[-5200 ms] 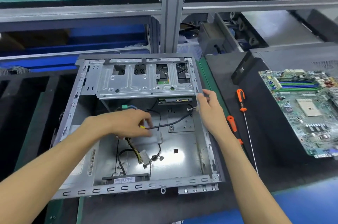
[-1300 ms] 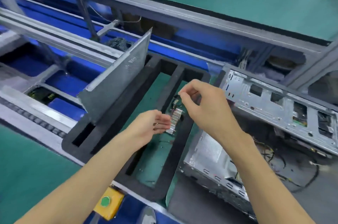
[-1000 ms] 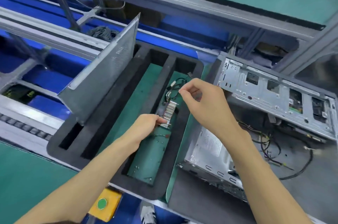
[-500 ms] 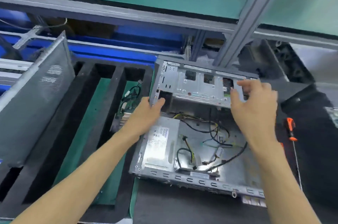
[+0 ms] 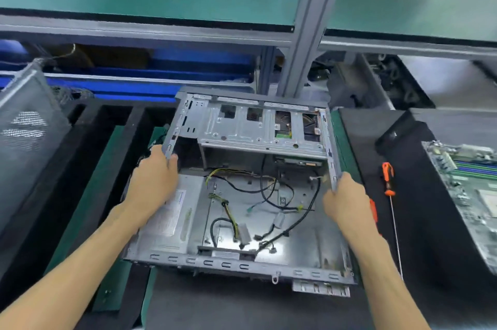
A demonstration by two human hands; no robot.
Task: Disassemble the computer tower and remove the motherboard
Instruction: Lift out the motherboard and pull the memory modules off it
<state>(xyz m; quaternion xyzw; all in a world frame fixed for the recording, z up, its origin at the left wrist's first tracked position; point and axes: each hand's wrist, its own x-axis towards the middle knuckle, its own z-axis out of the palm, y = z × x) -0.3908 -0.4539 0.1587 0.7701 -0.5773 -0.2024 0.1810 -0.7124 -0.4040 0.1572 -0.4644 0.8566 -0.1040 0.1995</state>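
The open grey computer case lies on its side in front of me, with loose black and yellow cables across its bare floor and a power supply at its left. My left hand grips the case's left rim. My right hand grips the right rim. The green motherboard lies outside the case on a black pad at the far right, cut off by the frame edge.
An orange-handled screwdriver lies right of the case; another orange handle shows beside my right wrist. A black foam tray with slots sits to the left, a perforated grey side panel leaning in it. An aluminium post rises behind.
Both hands left the small part in the foam tray and moved to the case. From half a second ago the right hand slid from the drive cage down to the right rim.
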